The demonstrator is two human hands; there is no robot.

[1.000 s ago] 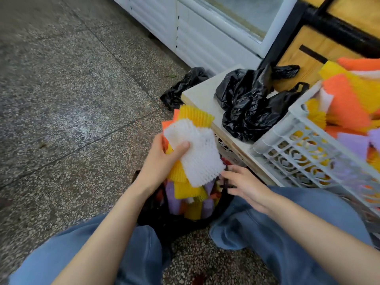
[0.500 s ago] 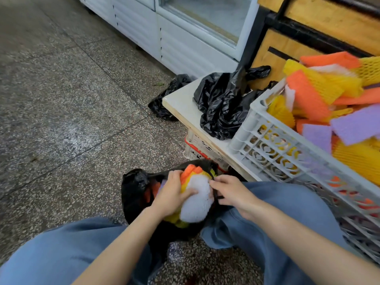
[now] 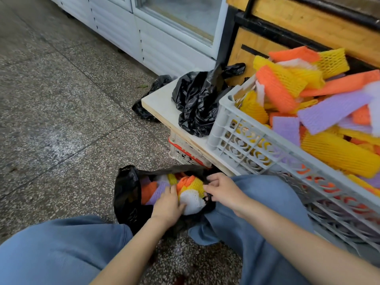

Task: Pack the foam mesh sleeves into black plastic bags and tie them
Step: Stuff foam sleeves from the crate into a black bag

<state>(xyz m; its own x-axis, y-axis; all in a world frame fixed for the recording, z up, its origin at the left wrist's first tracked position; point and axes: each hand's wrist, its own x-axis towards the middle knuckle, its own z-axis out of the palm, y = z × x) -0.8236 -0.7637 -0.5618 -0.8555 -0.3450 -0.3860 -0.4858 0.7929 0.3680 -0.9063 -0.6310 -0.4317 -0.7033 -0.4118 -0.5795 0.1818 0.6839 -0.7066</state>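
**Supervisor:** Where are you with the packing?

**Operator:** Partway through one bag, I'd say. The black bag [image 3: 127, 194] sits open on the floor between my knees, and it already holds a mix of orange, purple, yellow and white sleeves. My left hand [image 3: 167, 204] is pressing a bundle of sleeves [image 3: 191, 192] down into its mouth, fingers curled over the white one on top. It has hold of them, closed but not tightly fisted.

**Supervisor:** And the right?

**Operator:** My right hand [image 3: 223, 191] is at the bag's rim, at about 3 o'clock from the bundle, fingers bent and pinching what looks like the black plastic edge to keep the mouth open. I can't tell for certain whether it has plastic or a sleeve between the fingertips.

**Supervisor:** How much is left?

**Operator:** Most of it, by my reckoning. The grey crate [image 3: 232, 128] at 2 o'clock is heaped well above its rim with loose sleeves [image 3: 333, 112]. The bag between my knees looks close to full, but it isn't tied, so that step is outstanding.

**Supervisor:** Spare bags?

**Operator:** A crumpled pile of black bags [image 3: 197, 103] lies on the white board [image 3: 158, 103] at 12 o'clock, just beside the crate. Another black bundle [image 3: 148, 108] rests on the floor beyond the board's far corner; whether it is a packed, tied bag I can't tell.
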